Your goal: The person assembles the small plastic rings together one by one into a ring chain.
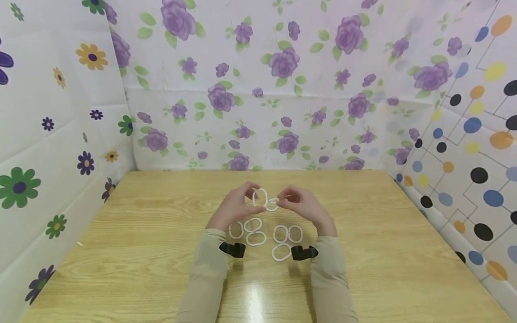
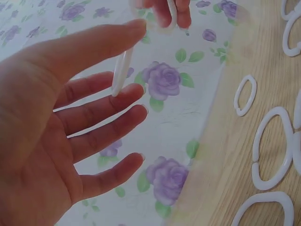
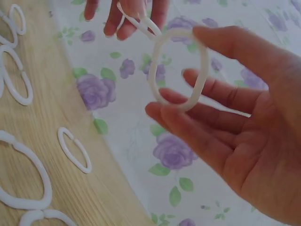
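Note:
Above the table, both hands hold white plastic chain links. My left hand (image 1: 237, 204) pinches one link (image 2: 120, 75) between thumb and fingers; it appears edge-on in the left wrist view. Between the thumb and fingertips of my right hand (image 1: 304, 206) is another link (image 3: 205, 66), its oval facing the right wrist camera. The held links meet and overlap between the hands; whether they are hooked together I cannot tell. Below, on the table, lie more white links: a left group (image 1: 256, 245) and a right group (image 1: 281, 260). Gaps show in some of their loops.
The wooden table (image 1: 141, 246) carries the loose links between the forearms. A small white piece (image 1: 79, 244) lies at its left edge. Flowered cloth (image 1: 258, 125) stands behind, with patterned sheets along both sides. Black wrist cameras (image 1: 233, 249) sit on the sleeves.

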A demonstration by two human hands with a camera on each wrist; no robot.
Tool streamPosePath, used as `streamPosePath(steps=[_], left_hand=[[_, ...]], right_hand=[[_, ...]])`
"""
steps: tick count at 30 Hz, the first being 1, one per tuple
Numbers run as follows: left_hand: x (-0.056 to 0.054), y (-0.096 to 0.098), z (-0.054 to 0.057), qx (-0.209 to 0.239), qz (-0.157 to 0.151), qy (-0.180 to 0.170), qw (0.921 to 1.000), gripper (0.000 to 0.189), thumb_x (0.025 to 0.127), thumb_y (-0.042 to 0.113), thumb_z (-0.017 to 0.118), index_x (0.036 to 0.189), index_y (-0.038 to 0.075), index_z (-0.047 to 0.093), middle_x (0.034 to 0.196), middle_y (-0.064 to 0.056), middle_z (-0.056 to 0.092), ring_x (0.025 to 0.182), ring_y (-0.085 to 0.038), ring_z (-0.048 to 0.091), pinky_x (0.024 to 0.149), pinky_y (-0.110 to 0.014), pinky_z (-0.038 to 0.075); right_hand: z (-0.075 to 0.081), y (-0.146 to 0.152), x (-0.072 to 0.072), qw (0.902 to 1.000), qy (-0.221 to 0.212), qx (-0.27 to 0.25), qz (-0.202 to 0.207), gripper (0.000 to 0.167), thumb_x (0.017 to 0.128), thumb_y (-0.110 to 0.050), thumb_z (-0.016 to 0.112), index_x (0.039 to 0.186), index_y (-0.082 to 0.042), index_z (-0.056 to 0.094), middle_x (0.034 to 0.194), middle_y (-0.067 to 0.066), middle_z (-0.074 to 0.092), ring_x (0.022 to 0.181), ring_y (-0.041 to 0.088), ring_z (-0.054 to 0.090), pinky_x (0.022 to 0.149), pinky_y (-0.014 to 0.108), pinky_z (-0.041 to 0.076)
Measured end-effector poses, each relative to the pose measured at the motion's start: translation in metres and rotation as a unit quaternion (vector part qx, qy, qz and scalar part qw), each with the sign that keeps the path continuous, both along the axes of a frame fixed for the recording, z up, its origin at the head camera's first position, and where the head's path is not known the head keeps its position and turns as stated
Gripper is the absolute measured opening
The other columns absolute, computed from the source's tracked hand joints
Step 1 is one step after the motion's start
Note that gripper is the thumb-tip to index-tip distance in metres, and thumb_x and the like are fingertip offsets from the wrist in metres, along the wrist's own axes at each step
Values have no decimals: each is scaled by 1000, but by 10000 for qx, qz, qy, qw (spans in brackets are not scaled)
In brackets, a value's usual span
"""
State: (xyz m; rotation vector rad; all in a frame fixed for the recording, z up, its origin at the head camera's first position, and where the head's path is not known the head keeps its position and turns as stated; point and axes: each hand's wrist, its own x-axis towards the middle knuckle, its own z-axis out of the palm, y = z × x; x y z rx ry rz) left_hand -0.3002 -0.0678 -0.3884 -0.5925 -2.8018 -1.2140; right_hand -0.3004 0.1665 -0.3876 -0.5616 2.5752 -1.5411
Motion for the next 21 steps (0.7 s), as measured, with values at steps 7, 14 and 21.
streamPosePath(steps=[7, 14, 21], left_hand=[[3, 1, 6, 221, -207, 183, 9994, 60, 79, 28, 80, 131, 14, 54, 106, -5, 64, 105, -25, 61, 93, -44, 48], [5, 0, 10, 343, -443, 359, 9978, 57, 80, 31, 80, 129, 12, 56, 106, -9, 66, 106, -27, 62, 97, -49, 47], [7, -1, 11, 373, -506, 372, 9973, 57, 80, 32, 79, 129, 12, 56, 105, -7, 65, 106, -27, 63, 97, -51, 47]], right_hand=[[1, 10, 0, 9982, -78, -580, -94, 31, 95, -34, 62, 107, -5, 64, 117, 16, 67, 107, 26, 66, 98, 43, 50], [5, 6, 1, 9928, -139, -1157, 285, 34, 100, -30, 54, 108, 3, 60, 120, 23, 65, 107, 31, 67, 94, 37, 53], [6, 5, 2, 9900, -51, -1273, 609, 36, 103, -29, 48, 111, 4, 60, 117, 26, 64, 104, 30, 68, 91, 38, 54]])
